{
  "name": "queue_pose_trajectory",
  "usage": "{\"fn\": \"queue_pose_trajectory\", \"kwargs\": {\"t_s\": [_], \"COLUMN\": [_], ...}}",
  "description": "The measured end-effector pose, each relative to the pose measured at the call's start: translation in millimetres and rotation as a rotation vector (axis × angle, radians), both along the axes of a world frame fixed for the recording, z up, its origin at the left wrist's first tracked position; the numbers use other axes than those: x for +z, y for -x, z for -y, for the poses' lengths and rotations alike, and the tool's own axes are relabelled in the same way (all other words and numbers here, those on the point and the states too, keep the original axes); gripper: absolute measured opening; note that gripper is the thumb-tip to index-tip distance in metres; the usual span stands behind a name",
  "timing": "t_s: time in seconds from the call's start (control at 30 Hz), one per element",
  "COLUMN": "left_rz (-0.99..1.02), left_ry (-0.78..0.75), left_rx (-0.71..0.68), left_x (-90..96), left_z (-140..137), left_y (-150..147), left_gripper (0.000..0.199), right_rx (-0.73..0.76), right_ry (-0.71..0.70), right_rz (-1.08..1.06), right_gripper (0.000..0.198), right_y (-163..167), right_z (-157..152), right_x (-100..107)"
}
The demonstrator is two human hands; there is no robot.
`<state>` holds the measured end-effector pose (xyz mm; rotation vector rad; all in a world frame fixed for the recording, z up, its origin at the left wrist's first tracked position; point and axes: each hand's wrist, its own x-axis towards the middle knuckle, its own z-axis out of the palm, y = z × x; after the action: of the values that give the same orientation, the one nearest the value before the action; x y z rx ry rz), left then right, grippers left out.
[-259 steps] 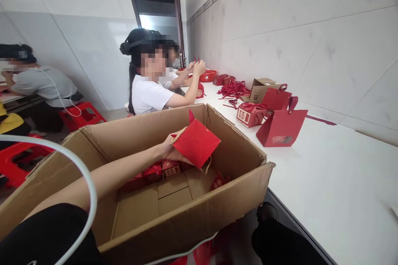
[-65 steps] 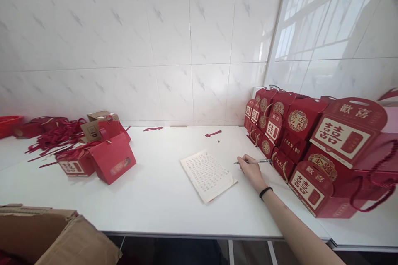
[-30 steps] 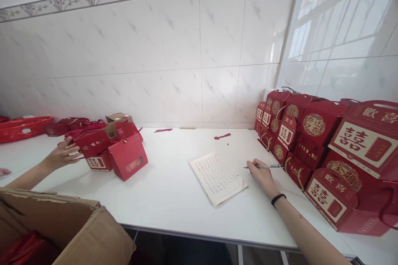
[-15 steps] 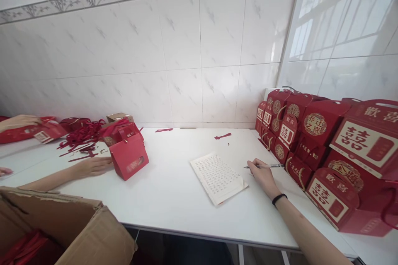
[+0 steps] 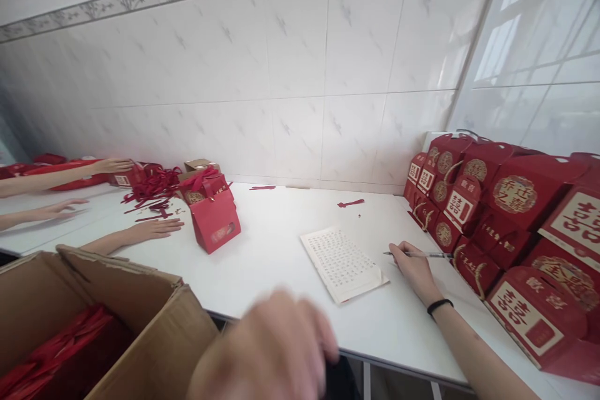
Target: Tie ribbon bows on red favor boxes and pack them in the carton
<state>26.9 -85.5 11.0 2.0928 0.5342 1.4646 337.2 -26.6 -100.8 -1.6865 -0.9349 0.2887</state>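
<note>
R hand [image 5: 415, 267] pinched round pen [image 5: 432, 255] | pen prob. light, stiff, slick; grip nr tip | L hand [image 5: 276, 350] blurred, hold can't tell

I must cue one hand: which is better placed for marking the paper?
Likely the right hand: it holds the pen beside the paper; the left hand is blurred, its grip unclear.
</note>
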Motion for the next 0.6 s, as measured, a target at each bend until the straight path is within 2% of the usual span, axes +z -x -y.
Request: {"fn": "queue_pose_trajectory", "kwargs": {"t_s": [0.13,0.17,0.23,0.3,0.37,0.47,0.53,0.6], "left_rz": [0.324,0.272,-0.023,-0.132,-0.206,-0.272,-0.291,-0.291], "left_ry": [0.113,0.135,0.136,0.133,0.111,0.063,0.050,0.074], "left_rx": [0.111,0.194,0.459,0.567,0.669,0.828,0.933,1.043], "left_x": [17.2,20.2,25.6,31.2,36.9,40.5,35.9,25.4], "left_z": [-98.2,-125.2,-174.5,-210.7,-230.3,-235.2,-231.2,-227.5], "left_y": [-45.3,-50.8,-49.0,-29.3,3.8,61.4,94.4,119.1], "left_gripper": [0.026,0.029,0.036,0.033,0.028,0.020,0.014,0.022], "right_rx": [-0.001,0.001,0.000,-0.001,-0.002,0.007,0.009,0.007], "right_ry": [0.012,0.012,0.016,0.024,0.031,0.041,0.056,0.070], "right_rz": [0.001,0.000,0.001,0.002,-0.001,-0.001,0.002,-0.008], "right_gripper": [0.034,0.033,0.033,0.033,0.034,0.036,0.038,0.040], "right_y": [-1.8,-2.5,-3.6,-4.0,-3.6,-2.1,-1.3,-0.7], "right_z": [0.7,1.0,1.8,2.6,2.8,1.3,-0.3,-1.1], "right_x": [-0.2,-0.9,-2.5,-3.3,-2.7,-0.2,1.2,1.8]}}
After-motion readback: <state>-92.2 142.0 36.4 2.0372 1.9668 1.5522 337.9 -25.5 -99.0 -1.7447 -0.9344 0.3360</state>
